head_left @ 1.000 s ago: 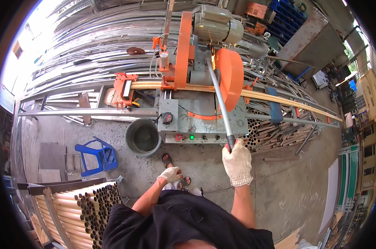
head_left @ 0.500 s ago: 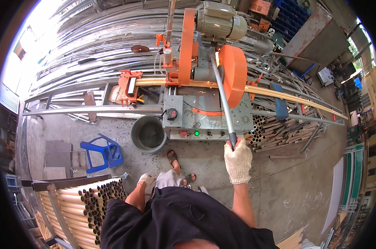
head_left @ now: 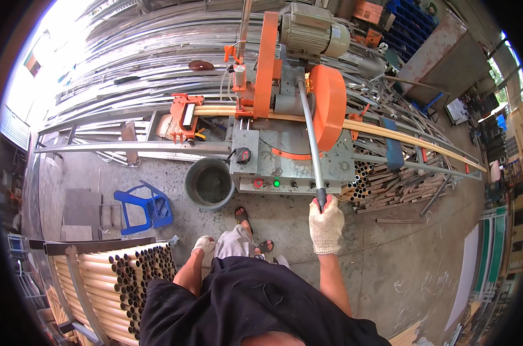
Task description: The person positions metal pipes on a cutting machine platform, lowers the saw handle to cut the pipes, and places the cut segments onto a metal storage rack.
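My right hand (head_left: 326,226), in a cream knitted glove, is wrapped round the black grip of a long grey lever (head_left: 311,135). That lever runs up to the head of an orange-guarded cut-off saw (head_left: 329,106). Yellowish tubes (head_left: 408,139) lie crosswise through the saw, passing under its guard and into an orange clamp (head_left: 183,118) on the left. Small sparks show beside the guard. My left hand (head_left: 204,244), gloved too, hangs low by my leg, well away from the machine; its fingers are too unclear to read.
A grey bucket (head_left: 211,184) stands before the saw table (head_left: 296,167), left of my feet. Farther left is a blue plastic stool (head_left: 144,207). A rack of cream tubes (head_left: 94,282) sits near left. Metal offcuts (head_left: 394,187) are piled right of the table; long metal bars lie behind.
The lever's grip and my right hand have shifted slightly left and toward me relative to the saw table. The whole view has moved a little. My left hand stays by my leg.
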A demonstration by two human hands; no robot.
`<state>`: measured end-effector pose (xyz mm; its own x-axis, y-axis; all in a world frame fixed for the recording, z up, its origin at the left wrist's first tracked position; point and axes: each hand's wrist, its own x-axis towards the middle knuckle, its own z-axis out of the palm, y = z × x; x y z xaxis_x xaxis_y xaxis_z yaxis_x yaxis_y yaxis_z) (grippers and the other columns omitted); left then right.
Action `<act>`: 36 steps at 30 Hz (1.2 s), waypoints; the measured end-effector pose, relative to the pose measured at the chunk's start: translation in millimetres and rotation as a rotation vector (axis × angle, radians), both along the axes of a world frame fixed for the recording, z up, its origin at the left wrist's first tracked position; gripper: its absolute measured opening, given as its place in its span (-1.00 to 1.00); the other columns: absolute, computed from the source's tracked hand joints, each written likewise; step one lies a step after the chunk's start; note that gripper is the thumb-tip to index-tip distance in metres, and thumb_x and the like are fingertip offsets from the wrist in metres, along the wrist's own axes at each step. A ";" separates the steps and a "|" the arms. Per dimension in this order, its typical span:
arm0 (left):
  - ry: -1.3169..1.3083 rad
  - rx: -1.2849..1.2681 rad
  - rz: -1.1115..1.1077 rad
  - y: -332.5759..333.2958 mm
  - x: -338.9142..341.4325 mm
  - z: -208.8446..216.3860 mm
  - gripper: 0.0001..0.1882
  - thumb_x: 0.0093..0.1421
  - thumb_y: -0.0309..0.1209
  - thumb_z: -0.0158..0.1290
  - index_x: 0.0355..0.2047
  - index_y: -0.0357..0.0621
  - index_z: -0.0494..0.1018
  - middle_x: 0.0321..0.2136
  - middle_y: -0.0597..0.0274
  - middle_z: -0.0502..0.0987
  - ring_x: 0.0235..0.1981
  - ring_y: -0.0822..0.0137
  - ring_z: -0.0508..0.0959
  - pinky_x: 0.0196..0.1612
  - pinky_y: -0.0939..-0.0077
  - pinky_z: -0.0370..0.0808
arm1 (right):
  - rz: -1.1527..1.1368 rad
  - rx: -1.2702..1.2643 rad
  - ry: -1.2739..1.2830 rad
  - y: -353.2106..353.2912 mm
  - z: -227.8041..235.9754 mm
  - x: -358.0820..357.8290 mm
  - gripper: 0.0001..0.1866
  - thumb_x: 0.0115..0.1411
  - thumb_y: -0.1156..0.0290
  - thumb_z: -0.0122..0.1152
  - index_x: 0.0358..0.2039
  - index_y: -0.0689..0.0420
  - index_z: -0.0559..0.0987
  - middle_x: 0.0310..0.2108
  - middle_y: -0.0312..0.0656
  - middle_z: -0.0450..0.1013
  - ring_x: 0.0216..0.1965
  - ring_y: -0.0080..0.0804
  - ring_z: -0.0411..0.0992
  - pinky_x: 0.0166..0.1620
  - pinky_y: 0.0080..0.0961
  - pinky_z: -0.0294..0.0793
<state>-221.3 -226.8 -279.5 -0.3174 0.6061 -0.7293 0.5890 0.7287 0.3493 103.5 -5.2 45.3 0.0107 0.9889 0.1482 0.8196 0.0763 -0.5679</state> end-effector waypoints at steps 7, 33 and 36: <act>-0.056 -0.035 0.056 24.0 3.7 11.5 -0.72 0.03 -0.29 0.07 -0.26 0.02 0.66 -0.25 0.05 0.66 -0.14 0.08 0.65 -0.08 0.25 0.55 | -0.044 0.006 0.022 -5.2 -19.5 2.2 -0.68 0.16 0.30 0.29 -0.21 0.27 0.50 -0.52 0.05 0.54 -0.45 0.07 0.55 -0.37 -0.11 0.50; 0.251 0.891 -0.016 328.1 -164.9 52.9 -0.89 0.21 -0.45 -0.01 -0.30 -0.16 0.48 -0.40 -0.18 0.58 -0.31 -0.17 0.59 -0.26 -0.04 0.49 | -0.163 0.416 -0.240 277.3 391.3 -69.5 -0.50 0.27 -0.08 0.14 -0.15 0.14 0.66 -0.38 -0.28 0.56 -0.49 -0.65 0.44 -0.41 -0.66 0.33; 0.293 1.146 -0.096 398.7 -177.5 69.4 -0.65 0.05 -0.60 -0.01 -0.10 -0.20 0.46 -0.28 -0.04 0.58 -0.23 -0.05 0.59 -0.14 0.17 0.54 | -0.101 0.427 -0.252 323.6 419.6 -82.5 -0.50 0.30 -0.06 0.10 -0.17 0.17 0.64 -0.32 -0.26 0.56 -0.40 -0.63 0.47 -0.32 -0.63 0.37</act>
